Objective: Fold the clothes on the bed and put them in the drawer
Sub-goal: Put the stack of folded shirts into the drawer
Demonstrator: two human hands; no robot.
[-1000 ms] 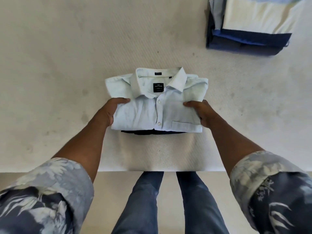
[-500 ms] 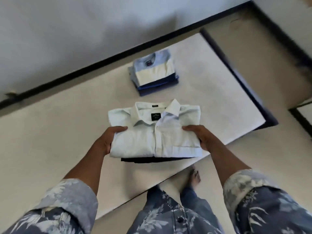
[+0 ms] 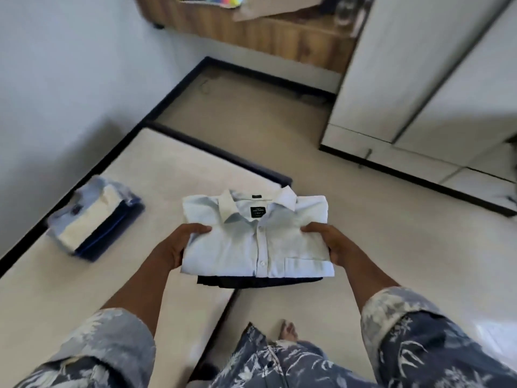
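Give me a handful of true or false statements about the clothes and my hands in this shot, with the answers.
1. Both the left hand and the right hand grip the light blue shirt. True.
2. The shirt is the only garment held. False: a dark garment lies under it.
3. A second folded pile sits on the bed. True.
4. The shirt's neck end faces the person. False: the collar points away from them.
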